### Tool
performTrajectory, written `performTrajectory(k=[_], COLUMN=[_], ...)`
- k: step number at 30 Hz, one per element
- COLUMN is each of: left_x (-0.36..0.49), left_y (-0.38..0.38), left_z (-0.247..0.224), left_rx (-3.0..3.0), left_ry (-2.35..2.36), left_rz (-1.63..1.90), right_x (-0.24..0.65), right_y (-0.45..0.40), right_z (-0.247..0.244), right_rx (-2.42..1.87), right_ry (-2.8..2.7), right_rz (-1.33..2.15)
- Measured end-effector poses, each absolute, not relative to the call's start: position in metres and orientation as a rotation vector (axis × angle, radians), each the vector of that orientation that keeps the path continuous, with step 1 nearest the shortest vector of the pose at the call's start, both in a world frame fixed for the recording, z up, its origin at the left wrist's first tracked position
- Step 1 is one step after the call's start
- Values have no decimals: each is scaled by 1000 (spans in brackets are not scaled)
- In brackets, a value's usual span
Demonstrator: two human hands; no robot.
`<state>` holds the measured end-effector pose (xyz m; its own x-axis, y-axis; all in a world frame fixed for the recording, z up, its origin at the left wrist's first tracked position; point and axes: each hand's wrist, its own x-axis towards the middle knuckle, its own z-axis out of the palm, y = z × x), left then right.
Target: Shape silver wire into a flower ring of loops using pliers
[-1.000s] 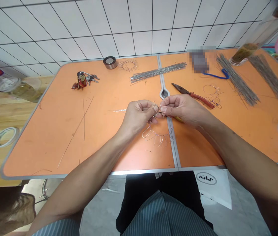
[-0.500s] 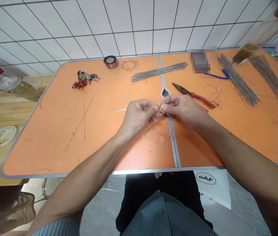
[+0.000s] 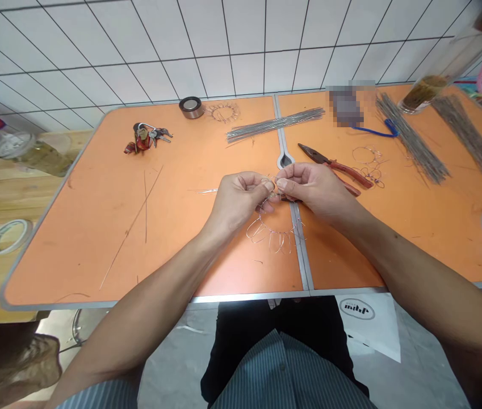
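Both hands meet over the middle of the orange table [image 3: 206, 250], fingertips almost touching. A thin wire ring with small loops round it [image 3: 281, 233] hangs below the fingers. My left hand [image 3: 243, 196] pinches the ring's upper left part between thumb and index finger. My right hand [image 3: 309, 187] pinches the wire at the ring's upper right; the exact spot between the fingertips is too fine to make out. Just beyond the right hand lie pliers with red handles [image 3: 338, 167]. Ends of thin wire [image 3: 209, 191] show left of the left hand.
Wire bundles lie at the back [image 3: 275, 124] and right [image 3: 413, 139]. Another looped wire ring [image 3: 223, 112] is beside a tape roll [image 3: 191, 107]. Keys [image 3: 151, 135] and loose wires [image 3: 132, 221] lie at left. A glass with brown liquid [image 3: 423, 94] stands back right.
Hardly anything differs. Both hands keep their pinch on the wire ring, and the right hand has shifted very slightly left.
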<state>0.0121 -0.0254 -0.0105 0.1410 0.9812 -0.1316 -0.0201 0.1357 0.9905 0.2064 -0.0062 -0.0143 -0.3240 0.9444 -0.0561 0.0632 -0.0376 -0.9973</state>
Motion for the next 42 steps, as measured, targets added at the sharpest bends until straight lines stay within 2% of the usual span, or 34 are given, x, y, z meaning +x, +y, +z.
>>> performTrajectory(k=[13,19,27,31,37,42], left_x=[13,12,9,8,7,6], left_y=[-25,-25,-24,-22,-20,-19], left_z=[-16,-13,-10,-13,-17,-16], left_rx=[1151,1163,1185,1131,1084,1102], left_ry=[1127,1137,1067,1019,1015,1097], left_rz=[1032,1006,946,938,949,1032], right_x=[203,204,220,221,214,215], right_y=[-9,-6,5,6,3,2], right_z=[-14,-11,-16,-19,-23,-25], right_rx=[-1178,-1180,-1019,-917,-892,-1005], right_ry=[-1500,-1521,-1296,-1214,-1246,-1466], right_rz=[1315,1354,1894,2027,1920,1608])
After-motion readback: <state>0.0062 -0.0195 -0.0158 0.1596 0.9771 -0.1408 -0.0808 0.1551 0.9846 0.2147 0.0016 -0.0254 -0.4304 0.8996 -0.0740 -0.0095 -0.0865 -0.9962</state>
